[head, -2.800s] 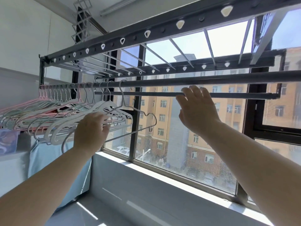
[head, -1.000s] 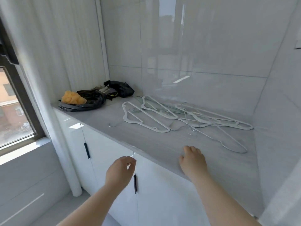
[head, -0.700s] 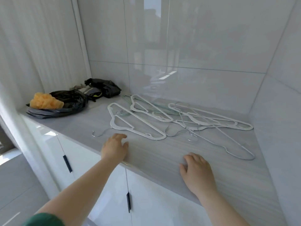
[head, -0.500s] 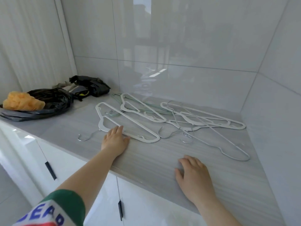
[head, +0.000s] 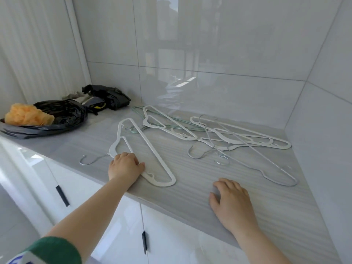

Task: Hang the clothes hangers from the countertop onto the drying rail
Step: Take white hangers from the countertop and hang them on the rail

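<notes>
Several clothes hangers lie on the grey countertop (head: pixel 182 195). Nearest the edge is a white hanger (head: pixel 151 149) with its metal hook pointing left. My left hand (head: pixel 125 166) lies on its lower arm near the neck, fingers curled round it. Behind it is a loose pile of white hangers (head: pixel 238 134), a pale green one (head: pixel 177 121) and a thin grey wire hanger (head: pixel 266 162). My right hand (head: pixel 232 202) rests flat on the bare countertop, holding nothing. The drying rail is out of view.
At the counter's left end sit a black plastic bag (head: pixel 62 115) with an orange lump (head: pixel 26 115) on it, and a smaller black bag (head: pixel 114 96). Glossy tiled walls close the back and right. Below are white cabinet doors with black handles (head: pixel 62 195).
I have turned from the window rail to the countertop. My left hand reached onto the nearest white hanger and its fingers have now curled round it. My right hand settled flat on the counter.
</notes>
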Demonstrator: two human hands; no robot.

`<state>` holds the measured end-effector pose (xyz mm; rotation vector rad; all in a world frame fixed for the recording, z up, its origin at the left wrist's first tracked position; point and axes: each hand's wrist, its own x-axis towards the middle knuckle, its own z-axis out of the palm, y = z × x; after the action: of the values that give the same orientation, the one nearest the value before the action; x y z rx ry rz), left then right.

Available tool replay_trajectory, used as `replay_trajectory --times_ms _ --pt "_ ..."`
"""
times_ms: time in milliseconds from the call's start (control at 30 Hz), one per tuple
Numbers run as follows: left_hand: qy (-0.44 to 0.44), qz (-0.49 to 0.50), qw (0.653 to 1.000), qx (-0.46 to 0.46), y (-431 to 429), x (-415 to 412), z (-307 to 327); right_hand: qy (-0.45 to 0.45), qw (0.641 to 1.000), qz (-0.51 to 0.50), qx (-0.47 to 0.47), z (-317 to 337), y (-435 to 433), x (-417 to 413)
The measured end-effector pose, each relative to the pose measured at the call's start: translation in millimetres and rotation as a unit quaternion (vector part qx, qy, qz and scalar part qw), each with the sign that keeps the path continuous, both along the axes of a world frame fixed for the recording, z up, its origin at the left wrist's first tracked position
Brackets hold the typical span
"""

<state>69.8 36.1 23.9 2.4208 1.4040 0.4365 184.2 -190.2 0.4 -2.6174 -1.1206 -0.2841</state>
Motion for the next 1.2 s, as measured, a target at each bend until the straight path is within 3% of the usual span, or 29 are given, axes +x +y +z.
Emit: replay_trajectory --times_ms 167,267,367,467,767,933,1200 --pt "-0.114 0.066 0.99 -0.042 -9 -37 -1 -0.033 0.999 0.013 0.024 1 0 -1" --pt "-0.195 0.111 0.972 -0.074 -19 -56 -9 0.022 0.999 -0.006 0.04 4 -2 -3" --pt "-0.278 0.14 0.937 -0.157 -25 -70 -16 0.018 1.0 0.006 0.006 6 -3 -1" --pt "-0.367 0.161 0.877 -0.266 -27 -79 -19 0.013 1.0 0.004 0.004 6 -4 -1" --pt "-0.441 0.147 0.809 -0.361 -47 -107 -3 0.015 1.0 0.002 0.007 3 -6 2" --pt "-0.472 0.131 0.81 -0.323 -62 -137 17 0.028 0.999 0.007 0.027 3 -9 0" --pt "-0.44 0.122 0.863 -0.217 -132 -215 59 0.077 0.991 0.094 0.053 21 -25 -30"
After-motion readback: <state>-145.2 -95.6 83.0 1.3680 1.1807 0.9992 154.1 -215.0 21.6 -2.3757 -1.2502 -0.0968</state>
